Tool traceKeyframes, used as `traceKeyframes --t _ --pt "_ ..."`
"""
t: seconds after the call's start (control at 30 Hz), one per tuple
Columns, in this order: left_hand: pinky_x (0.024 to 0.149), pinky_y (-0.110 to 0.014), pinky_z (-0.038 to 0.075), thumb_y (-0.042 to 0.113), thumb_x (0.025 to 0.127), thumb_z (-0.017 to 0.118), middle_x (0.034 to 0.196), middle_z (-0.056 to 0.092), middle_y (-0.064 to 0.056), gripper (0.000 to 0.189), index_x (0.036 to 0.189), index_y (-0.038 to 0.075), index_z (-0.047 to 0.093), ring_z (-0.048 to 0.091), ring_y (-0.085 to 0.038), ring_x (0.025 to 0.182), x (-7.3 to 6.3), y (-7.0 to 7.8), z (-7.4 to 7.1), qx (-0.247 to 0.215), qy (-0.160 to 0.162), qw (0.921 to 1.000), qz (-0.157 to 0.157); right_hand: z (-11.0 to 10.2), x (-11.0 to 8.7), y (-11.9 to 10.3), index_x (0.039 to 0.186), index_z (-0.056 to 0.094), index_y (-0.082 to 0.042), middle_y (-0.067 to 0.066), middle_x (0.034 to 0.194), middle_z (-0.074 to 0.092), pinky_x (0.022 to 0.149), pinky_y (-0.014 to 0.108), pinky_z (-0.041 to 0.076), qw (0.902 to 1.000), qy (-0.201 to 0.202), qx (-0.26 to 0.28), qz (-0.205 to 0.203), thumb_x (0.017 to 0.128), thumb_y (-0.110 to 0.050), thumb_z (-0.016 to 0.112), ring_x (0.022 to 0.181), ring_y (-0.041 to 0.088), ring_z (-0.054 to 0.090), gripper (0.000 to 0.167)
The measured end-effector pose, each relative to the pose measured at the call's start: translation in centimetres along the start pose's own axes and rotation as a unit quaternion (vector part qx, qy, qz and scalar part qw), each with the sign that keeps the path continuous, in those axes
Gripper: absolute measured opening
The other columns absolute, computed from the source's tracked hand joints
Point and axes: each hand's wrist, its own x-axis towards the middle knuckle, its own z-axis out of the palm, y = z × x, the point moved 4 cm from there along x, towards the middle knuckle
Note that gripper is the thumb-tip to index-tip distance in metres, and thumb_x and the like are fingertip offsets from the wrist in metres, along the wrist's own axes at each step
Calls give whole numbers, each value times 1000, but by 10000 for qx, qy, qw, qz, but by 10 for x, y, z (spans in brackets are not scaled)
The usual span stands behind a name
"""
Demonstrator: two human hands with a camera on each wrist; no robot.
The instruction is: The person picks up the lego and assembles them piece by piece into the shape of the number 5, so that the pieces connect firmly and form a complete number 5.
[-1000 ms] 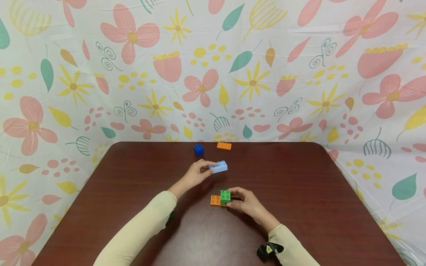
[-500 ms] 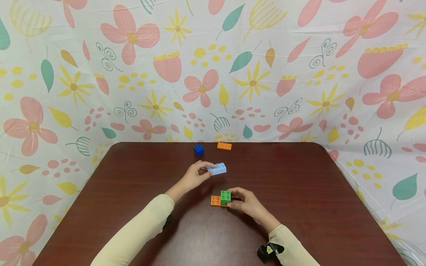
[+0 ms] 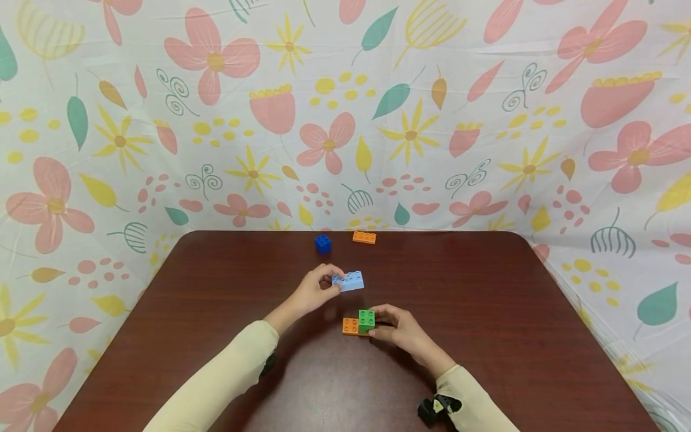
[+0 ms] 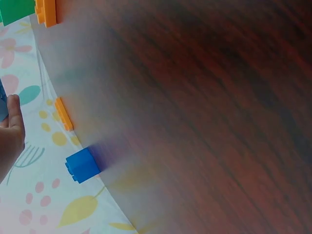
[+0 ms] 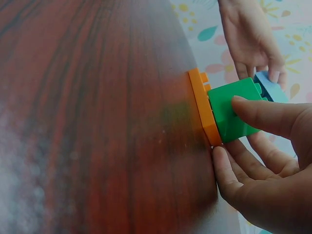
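My left hand pinches one end of a light blue building brick, raised over the table behind the other hand. With thumb and fingers my right hand grips a green brick. That brick sits on the right part of a flat orange brick, whose left studs are bare. In the right wrist view the thumb lies on one face of the green brick, and the light blue brick appears beyond its studs. Only an edge of the light blue brick shows in the left wrist view.
At the table's far edge stand a dark blue brick and another flat orange brick. A flowered cloth hangs directly behind the brown table.
My left hand has come nearer and slightly left with the light blue brick, lower in the head view. My right hand and the green and orange bricks have stayed put.
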Motion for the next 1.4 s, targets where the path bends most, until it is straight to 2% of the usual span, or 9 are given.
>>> traceKeyframes --t 0.13,0.43,0.67,0.77,1.0,1.17,1.4 --pt "72 -30 47 -2 86 65 95 54 -8 20 102 10 63 52 -22 82 -1 1 0 -29 19 10000 -58 0 -1 0 122 59 -3 12 118 62 83 35 53 10000 -30 27 -27 85 -11 73 114 32 55 40" --pt "71 -26 47 0 88 66 102 60 -12 18 104 6 62 54 -24 83 -5 4 0 -298 10 9996 -20 0 -1 -1 122 59 -3 13 118 62 83 36 53 10000 -42 19 -82 85 -10 73 114 32 55 40" --pt "69 -28 49 -4 88 65 101 61 -21 17 104 -5 59 56 -30 82 -20 41 -7 -207 -160 9996 98 0 -1 -1 121 59 -4 12 117 62 83 36 52 9999 -1 -57 -113 84 -10 73 112 31 56 40" --pt "69 -28 50 -3 88 65 100 61 -21 16 102 -5 60 57 -27 80 -22 40 -8 -194 -200 9995 152 0 -1 0 121 60 -4 12 117 63 84 36 52 9999 10 -50 -99 84 -10 74 112 31 57 41" --pt "70 -30 50 6 88 70 101 64 -11 16 103 5 64 57 -22 84 -21 11 -1 -5 -163 9997 185 0 0 0 121 60 -4 11 117 62 85 37 52 10000 23 -51 -41 84 -12 74 113 31 56 41" --pt "71 -31 51 12 88 71 101 64 -4 15 101 12 65 58 -18 87 -25 12 2 -60 -346 9990 268 -1 1 0 121 60 -4 11 117 62 86 38 52 10000 23 -75 -44 84 -12 74 113 31 56 40" --pt "73 -27 53 13 88 71 101 64 1 13 101 15 68 60 -15 88 -30 15 8 -88 -556 9980 289 0 1 1 120 60 -4 11 116 63 86 39 52 9999 35 -106 -44 84 -12 75 112 31 57 40"
